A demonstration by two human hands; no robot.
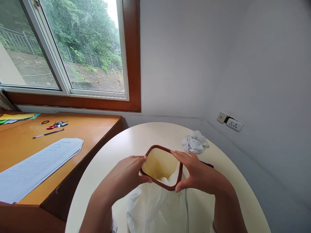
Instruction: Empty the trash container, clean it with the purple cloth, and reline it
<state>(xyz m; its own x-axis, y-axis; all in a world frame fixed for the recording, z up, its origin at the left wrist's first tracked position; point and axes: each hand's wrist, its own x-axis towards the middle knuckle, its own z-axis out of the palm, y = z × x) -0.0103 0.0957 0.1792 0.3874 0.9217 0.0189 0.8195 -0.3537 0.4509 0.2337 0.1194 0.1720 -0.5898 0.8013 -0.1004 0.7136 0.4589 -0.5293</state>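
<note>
A wastebasket with a cream inside (156,163) and a brown, round-cornered rim (162,185) stands on the round table in front of me. My left hand (126,173) grips the rim's left side, fingers on the far edge and thumb on the near one. On the right side, my right hand (194,168) holds the rim between spread fingers and thumb. A thin white plastic bag (150,207) hangs below the near rim, and some of it shows inside the opening. How the bag sits around the far side is hidden.
A crumpled whitish plastic bag (195,142) lies at the back right of the round table (157,129). Beside my right wrist, a dark item (207,164) is partly hidden. The desk (97,124) at left bears papers (46,165), a pen (48,133) and keys (58,124).
</note>
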